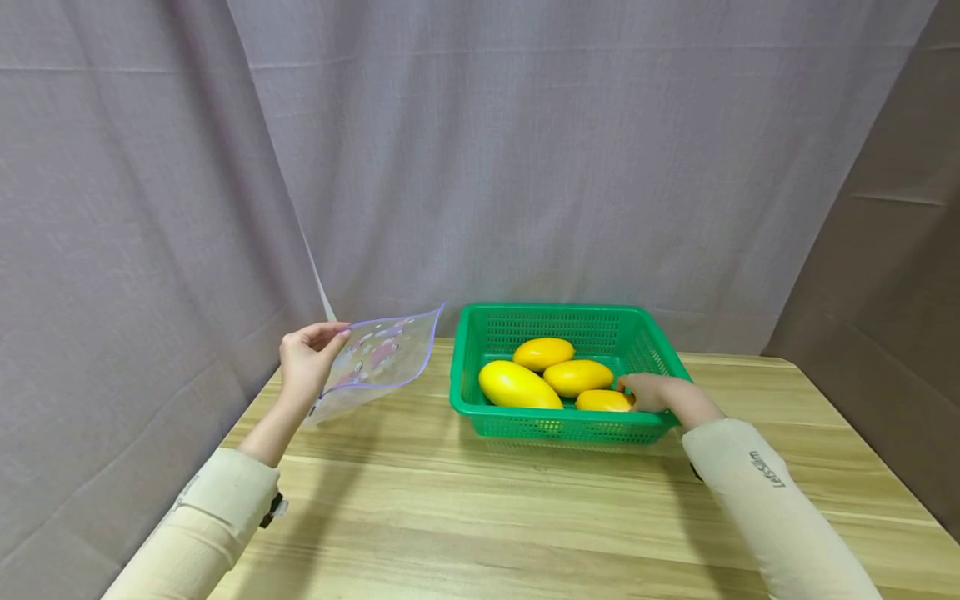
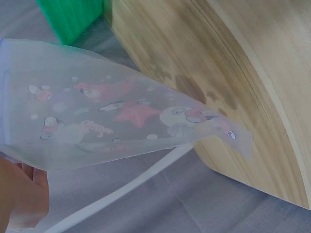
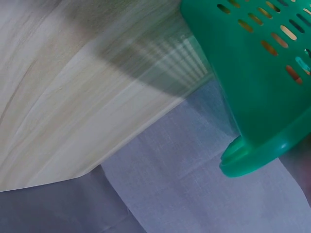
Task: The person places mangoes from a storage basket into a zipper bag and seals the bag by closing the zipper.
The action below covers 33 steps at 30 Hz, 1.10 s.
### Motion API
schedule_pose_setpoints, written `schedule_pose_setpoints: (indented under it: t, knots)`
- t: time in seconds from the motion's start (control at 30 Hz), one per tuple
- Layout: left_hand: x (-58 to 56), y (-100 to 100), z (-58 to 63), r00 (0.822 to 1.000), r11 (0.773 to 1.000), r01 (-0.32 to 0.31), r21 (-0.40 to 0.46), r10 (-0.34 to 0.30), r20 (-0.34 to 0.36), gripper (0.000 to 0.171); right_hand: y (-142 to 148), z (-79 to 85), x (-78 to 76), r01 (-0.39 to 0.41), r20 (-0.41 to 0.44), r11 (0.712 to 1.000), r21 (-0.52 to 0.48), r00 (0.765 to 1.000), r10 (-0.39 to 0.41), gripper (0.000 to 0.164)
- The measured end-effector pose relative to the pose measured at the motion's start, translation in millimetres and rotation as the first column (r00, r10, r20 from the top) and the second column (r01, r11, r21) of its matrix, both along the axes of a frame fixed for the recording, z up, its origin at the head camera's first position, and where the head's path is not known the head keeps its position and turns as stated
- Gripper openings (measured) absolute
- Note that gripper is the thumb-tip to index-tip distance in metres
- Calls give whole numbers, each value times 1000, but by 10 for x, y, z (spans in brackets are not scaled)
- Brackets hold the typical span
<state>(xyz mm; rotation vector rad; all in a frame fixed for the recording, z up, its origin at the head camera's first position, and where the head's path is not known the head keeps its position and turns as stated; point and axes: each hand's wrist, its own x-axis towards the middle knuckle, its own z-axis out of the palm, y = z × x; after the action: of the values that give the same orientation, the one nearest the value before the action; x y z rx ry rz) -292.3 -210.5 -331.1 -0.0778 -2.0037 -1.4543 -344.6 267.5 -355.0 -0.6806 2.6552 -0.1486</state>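
Note:
My left hand (image 1: pixel 306 360) pinches the edge of a clear plastic bag (image 1: pixel 382 350) with a purple rim and pink sea-creature prints. In the left wrist view the bag (image 2: pixel 121 111) spreads out from the fingers, over the table's edge. My right hand (image 1: pixel 651 392) reaches over the right side of a green plastic basket (image 1: pixel 570 424). Its fingers are around the right end of a yellow mango (image 1: pixel 603 401); the basket wall partly hides this grip. Other mangoes lie close by: a large one (image 1: pixel 517 385), a middle one (image 1: pixel 577 377) and a rear one (image 1: pixel 543 353).
The basket stands on a wooden table (image 1: pixel 480 517), near its back edge. Grey curtains (image 1: pixel 525 167) hang behind and to the left, with a darker one (image 1: pixel 885 292) on the right. In the right wrist view the basket's side (image 3: pixel 252 82) blocks sight of the fingers.

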Motion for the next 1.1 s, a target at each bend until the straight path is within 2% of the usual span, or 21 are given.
schedule_pose_setpoints:
  t: [0.47,0.73,1.1]
  knots:
    - [2,9,4,1000,1000,13,11,-13,-4,12,59,12,-12,-6,-11,994,-107,1000,5,46]
    - [-5,16,3,1000,1000,7,-13,-7,7,13,39,17,-16,11,-22,976,-217,1000,-16,52]
    - [9,39,46,1000,1000,8,-19,-7,9,13,-10,60,-9,-5,-125,962,-273,992,-30,52]
